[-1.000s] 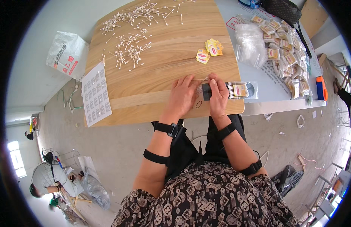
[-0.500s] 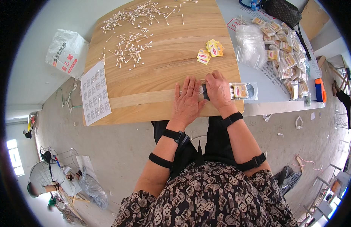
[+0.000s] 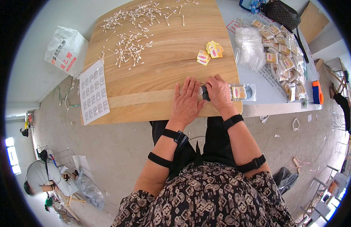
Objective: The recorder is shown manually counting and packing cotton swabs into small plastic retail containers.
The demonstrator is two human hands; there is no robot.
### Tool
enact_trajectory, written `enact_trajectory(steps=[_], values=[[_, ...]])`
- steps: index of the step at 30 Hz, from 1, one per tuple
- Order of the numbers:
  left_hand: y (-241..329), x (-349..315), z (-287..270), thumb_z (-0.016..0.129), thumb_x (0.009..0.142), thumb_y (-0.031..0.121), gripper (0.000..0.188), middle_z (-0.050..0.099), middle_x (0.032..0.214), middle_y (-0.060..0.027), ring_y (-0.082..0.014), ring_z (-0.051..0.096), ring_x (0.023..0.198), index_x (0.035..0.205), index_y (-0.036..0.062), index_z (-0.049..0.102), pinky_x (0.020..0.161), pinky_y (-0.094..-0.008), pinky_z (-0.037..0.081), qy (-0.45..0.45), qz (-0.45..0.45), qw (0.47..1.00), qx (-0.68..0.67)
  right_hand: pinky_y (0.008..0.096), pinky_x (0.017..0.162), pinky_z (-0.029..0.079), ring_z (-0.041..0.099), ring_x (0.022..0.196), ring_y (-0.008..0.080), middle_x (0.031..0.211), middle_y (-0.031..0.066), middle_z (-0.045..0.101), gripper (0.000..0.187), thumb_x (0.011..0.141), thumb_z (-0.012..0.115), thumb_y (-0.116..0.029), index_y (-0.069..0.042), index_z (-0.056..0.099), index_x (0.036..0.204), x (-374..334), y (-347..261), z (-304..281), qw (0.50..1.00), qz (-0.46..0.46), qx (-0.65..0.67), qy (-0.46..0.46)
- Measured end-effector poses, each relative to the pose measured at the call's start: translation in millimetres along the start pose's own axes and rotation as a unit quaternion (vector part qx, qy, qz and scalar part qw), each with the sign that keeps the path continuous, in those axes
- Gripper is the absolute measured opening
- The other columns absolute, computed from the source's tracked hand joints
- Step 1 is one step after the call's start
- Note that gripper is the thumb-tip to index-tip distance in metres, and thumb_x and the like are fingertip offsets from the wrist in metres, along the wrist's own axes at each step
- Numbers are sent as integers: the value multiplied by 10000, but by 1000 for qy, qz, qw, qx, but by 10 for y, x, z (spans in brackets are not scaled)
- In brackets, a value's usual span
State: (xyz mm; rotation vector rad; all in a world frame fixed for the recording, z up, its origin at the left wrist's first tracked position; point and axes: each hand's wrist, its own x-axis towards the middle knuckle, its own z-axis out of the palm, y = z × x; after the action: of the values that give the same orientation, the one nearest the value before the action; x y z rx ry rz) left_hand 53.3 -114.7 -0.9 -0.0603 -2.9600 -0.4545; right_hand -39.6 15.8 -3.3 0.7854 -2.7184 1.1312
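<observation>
Near the front edge of the wooden board (image 3: 152, 72), my left hand (image 3: 187, 100) lies flat with fingers stretched out. My right hand (image 3: 219, 92) is beside it, its fingers curled down on a clear plastic bag of cotton swabs (image 3: 239, 92). The bag sticks out to the right of that hand and shows white swab sticks and a yellow card. Between my hands a short dark grey piece (image 3: 204, 93) shows; most of it is covered. Whatever lies under my left palm is hidden.
Loose cotton swabs (image 3: 132, 49) are scattered at the far left. Yellow cards (image 3: 213, 49) lie at the right, a printed sheet (image 3: 94, 92) at the left edge. On the grey table are empty clear bags (image 3: 250, 49), a pile of filled packs (image 3: 283, 56) and a blue-orange tape dispenser (image 3: 317, 92).
Both hands keep nearly the same place and pose over the bag. The view has shifted slightly; nothing has visibly been picked up or let go.
</observation>
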Motion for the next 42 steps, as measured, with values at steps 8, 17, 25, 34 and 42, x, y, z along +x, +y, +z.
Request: enact_trajectory(steps=[8,17,25,34,42], values=[[29,34,-6,533,917,399,676,317,1519,-136,-289,239,1436,1452,36,337,1170,-499,142,-21,40,999,0,445,704,509,628,798,368,790,154,641,50,759,620,-74,-38,650,740,254,75,48,997,67,45,-19],[187,88,-21,519,915,477,794,264,1535,-192,-333,196,1448,1469,-28,256,1175,-486,108,20,-5,1000,6,330,691,512,652,704,237,792,147,690,140,792,623,-42,4,696,901,14,127,-61,955,181,207,112],[123,295,28,532,886,552,810,184,1565,-201,-369,105,1463,1497,91,268,1135,-613,88,-27,-64,996,57,214,721,458,535,784,86,896,7,592,180,937,575,-55,40,619,1083,-309,-106,47,833,254,456,183],[240,211,-3,536,849,611,820,194,1563,-195,-357,88,1467,1487,147,311,1079,-705,75,-54,-19,995,79,280,989,408,523,1130,157,1233,88,575,343,1014,485,-213,48,569,1220,-384,-70,108,842,200,463,189],[67,138,125,422,1004,387,667,204,1553,-228,-332,177,1453,1466,-59,242,1175,-423,147,193,-121,910,-347,318,1094,342,452,1285,210,1391,149,483,489,1031,441,-310,53,462,1357,-328,-44,86,802,213,532,170]])
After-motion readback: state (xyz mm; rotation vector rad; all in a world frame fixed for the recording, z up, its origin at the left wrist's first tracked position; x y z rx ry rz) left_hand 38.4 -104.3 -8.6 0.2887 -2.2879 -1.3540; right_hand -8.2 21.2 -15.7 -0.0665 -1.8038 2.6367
